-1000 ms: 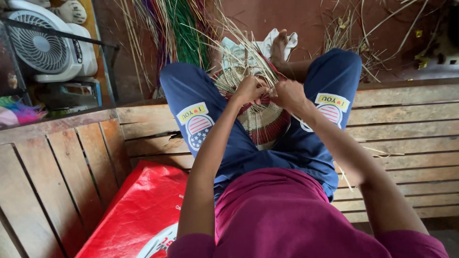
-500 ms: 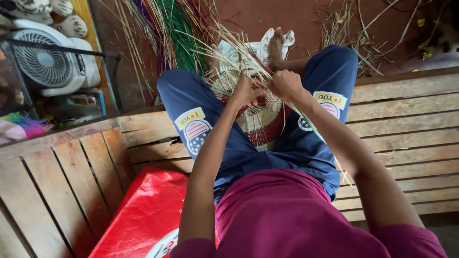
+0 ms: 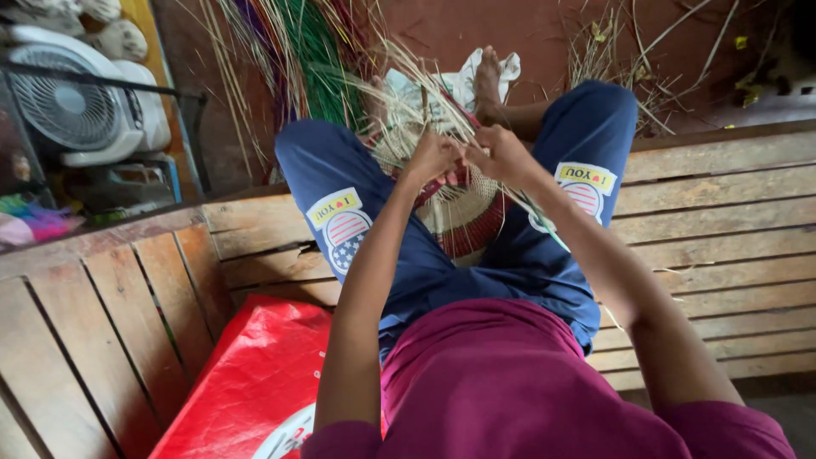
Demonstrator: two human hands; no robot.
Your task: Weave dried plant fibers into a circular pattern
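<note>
Head view. The person sits on a slatted wooden table (image 3: 722,221) with a partly woven basket (image 3: 463,212) held between the knees. The basket, pale straw with red bands, is the reference point for every position below.

Left hand (image 3: 432,157): at the upper rim of the basket, grip closed on pale straw strands (image 3: 399,102) that fan up and away from the rim. Right hand (image 3: 501,153): at the same rim, just beside the left hand, fingertips nearly touching it; grip pinched narrow on a strand. Which single strand it pinches cannot be told.

Step in hand, as judged: weaving at the rim, with one strand being passed or tightened between the two hands. The next move appears to call for steady tension from one hand while the other threads the strand through the uprights.

Beyond the basket: a bundle of green and purple dyed straw (image 3: 319,51) and a white cloth (image 3: 463,81) on the floor. Left of the basket: a white fan (image 3: 76,93). Below and left of it: a red plastic sack (image 3: 255,382).
</note>
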